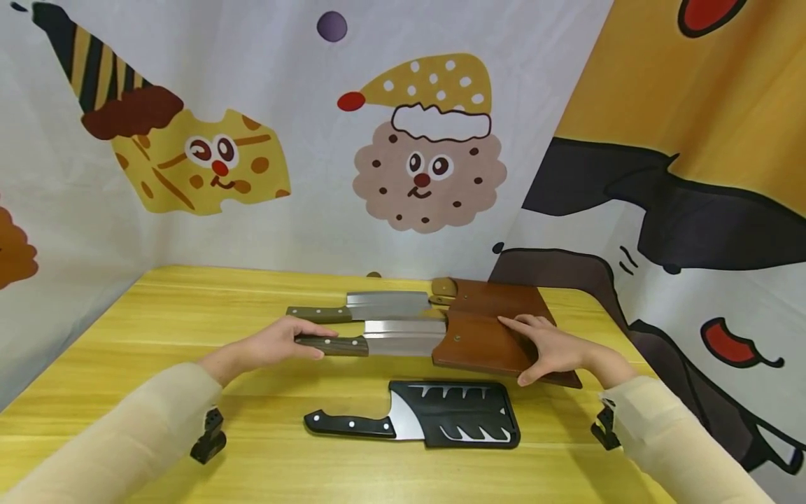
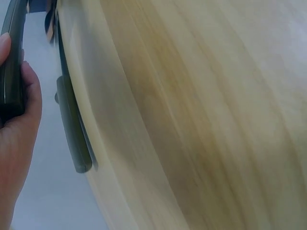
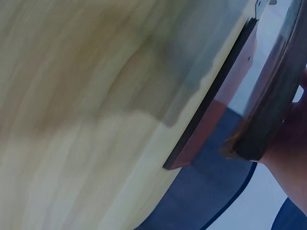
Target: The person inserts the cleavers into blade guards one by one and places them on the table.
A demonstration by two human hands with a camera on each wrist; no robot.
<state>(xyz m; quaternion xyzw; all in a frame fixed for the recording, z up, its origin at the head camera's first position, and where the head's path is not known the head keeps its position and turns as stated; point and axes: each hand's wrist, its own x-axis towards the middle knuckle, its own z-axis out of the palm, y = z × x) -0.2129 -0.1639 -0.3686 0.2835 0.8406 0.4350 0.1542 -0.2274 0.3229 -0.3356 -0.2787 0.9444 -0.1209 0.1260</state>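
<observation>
My left hand (image 1: 277, 343) grips the end of a cleaver's dark wooden handle (image 1: 334, 345); the left wrist view shows fingers along this handle (image 2: 12, 72). Its shiny blade (image 1: 403, 341) points right, its far end at the opening of a brown leather sheath (image 1: 481, 348). My right hand (image 1: 554, 346) holds that sheath by its right end, thumb at the near edge and fingers over the top. In the right wrist view the sheath (image 3: 276, 108) is raised above the table. Whether the blade tip is inside the sheath, I cannot tell.
Behind lies a second cleaver (image 1: 384, 304) with an olive handle, its blade end beside another brown sheath (image 1: 504, 297). Nearer me is a black-handled kitchen knife (image 1: 352, 424) in a black blade guard (image 1: 472, 416). Beyond the yellow wooden table (image 1: 208, 301) hangs a cartoon-print curtain (image 1: 302, 238).
</observation>
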